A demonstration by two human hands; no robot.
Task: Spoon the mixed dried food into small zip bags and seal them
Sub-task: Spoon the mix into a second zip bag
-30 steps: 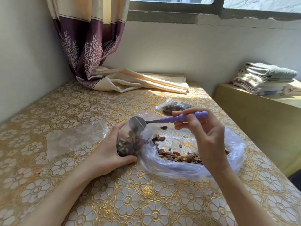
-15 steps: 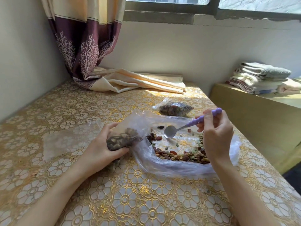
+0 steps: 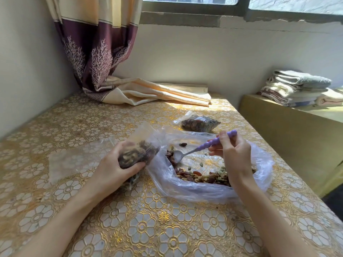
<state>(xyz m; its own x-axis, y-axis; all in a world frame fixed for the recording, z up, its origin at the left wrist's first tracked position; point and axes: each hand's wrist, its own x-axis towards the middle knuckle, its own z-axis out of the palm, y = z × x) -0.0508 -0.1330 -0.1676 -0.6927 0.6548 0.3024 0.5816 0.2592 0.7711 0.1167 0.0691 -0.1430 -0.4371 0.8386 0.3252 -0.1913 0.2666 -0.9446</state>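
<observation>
Left hand (image 3: 113, 169) grips part-filled small zip bag (image 3: 138, 153); right hand (image 3: 234, 154) pinches purple-handled spoon (image 3: 196, 148), bowl down in big bag's (image 3: 213, 190) dried mix (image 3: 206, 176).

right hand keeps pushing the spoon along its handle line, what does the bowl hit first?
Likely the dried food heaped against the big bag's left wall; the spoon bowl already looks at or touching it. Depth uncertain.

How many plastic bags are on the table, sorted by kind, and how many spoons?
Small zip bags with food in them: 2, one held in the left hand at, one lying filled at
Empty flat clear bags: 1
Large open bags of mixed food: 1
Purple-handled spoons: 1, in the right hand
Total: 5
</observation>
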